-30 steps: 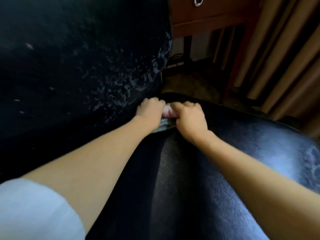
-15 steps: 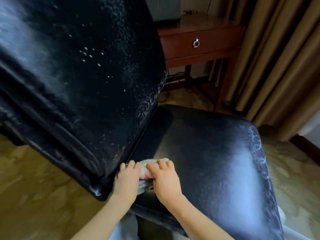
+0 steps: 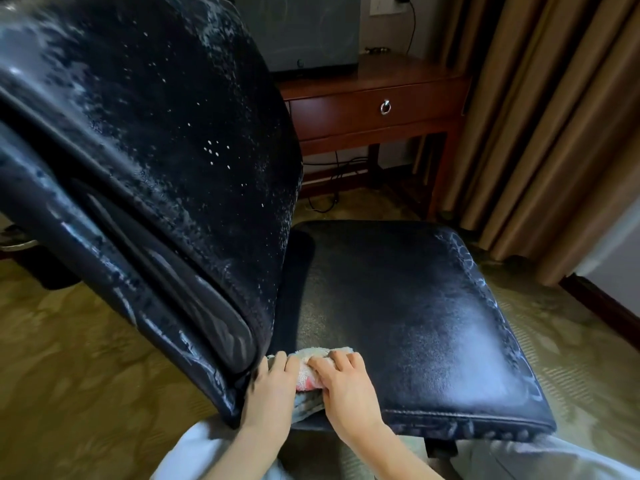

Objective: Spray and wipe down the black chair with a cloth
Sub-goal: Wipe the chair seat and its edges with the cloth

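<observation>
Looking down through the head camera, we saw the black chair [image 3: 242, 220] filling most of the view. Its backrest [image 3: 156, 133] leaned across the left side, speckled with white droplets and wet streaks. The seat [image 3: 433, 323] spread out to the right, with a pale sheen over its near half.

The cloth [image 3: 306, 370], pale towelling with a pink-red patch, was bunched at the seat's near left corner, right where the seat met the lower end of the backrest. We had both hands on it. Our left hand [image 3: 273, 389] lay against the backrest's edge with its fingers bent over the cloth's left part, gripping it. Our right hand [image 3: 349, 386] sat just beside it, its fingers curled into the cloth's right part and pressing it onto the seat. The two hands were nearly touching, with the cloth showing between and beyond them.

Behind the chair stood a reddish wooden desk [image 3: 374, 84] with a ring pull [image 3: 385, 107] on its drawer, and cables [image 3: 332, 168] hung beneath it. Tan curtains [image 3: 536, 116] fell on the right, and patterned carpet [image 3: 69, 375] lay under everything.
</observation>
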A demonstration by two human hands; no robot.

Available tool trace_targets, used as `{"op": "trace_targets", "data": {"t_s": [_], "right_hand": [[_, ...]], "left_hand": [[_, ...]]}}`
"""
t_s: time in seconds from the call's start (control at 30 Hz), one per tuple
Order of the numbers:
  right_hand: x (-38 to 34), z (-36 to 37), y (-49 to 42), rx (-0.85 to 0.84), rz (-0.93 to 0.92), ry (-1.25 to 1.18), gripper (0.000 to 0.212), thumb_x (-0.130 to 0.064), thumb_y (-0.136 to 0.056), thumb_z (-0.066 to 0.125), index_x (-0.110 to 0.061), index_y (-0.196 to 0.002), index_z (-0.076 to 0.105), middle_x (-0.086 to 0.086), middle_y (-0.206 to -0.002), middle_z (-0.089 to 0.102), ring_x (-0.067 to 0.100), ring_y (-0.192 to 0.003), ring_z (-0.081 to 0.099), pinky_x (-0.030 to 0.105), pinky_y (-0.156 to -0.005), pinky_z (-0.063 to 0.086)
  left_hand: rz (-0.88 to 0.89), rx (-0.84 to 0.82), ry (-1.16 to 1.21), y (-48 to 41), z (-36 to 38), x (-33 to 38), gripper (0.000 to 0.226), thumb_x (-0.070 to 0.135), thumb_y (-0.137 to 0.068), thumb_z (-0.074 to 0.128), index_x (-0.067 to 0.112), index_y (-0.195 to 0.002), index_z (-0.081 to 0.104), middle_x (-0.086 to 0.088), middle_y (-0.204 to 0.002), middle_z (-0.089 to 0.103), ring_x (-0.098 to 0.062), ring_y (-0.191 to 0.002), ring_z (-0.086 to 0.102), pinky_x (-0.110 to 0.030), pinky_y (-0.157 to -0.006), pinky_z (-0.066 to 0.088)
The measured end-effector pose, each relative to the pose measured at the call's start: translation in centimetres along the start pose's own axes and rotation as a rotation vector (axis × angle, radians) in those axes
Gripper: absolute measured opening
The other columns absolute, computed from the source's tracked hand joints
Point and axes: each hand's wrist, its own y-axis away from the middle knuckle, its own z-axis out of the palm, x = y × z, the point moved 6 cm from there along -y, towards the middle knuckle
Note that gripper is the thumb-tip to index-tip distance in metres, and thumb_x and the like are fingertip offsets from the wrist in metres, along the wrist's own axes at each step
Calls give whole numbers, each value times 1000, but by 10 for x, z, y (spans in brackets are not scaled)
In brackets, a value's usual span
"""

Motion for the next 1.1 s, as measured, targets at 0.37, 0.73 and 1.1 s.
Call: {"op": "trace_targets", "data": {"t_s": [0.37,0.73,1.1], "right_hand": [[2,-13,-1,54,-64,42,40,-18,-85,62,-31,-121,54,-4,-119,54,23,-113,46,25,-83,48],[42,-19,-111,64,-36,-29,45,-7,-88,48,-27,-128,50,1,-120,49,23,-110,38,30,-86,44],[99,-53,-284,218,-101,34,39,-10,-93,43,-21,-130,49,9,-126,52,30,-112,41,34,-93,33]], "left_hand": [[-36,-60,-79,-1,-3,14,40,14,-96,52,17,-132,36,-3,-133,35,-24,-123,37,-30,-99,41],[-146,-45,-133,-122,-8,24,44,9,-90,59,13,-128,37,-8,-134,36,-30,-125,36,-37,-103,40],[-140,47,-200,-328,-13,34,46,16,-88,63,9,-128,39,-16,-134,38,-41,-123,38,-48,-96,40]]}}
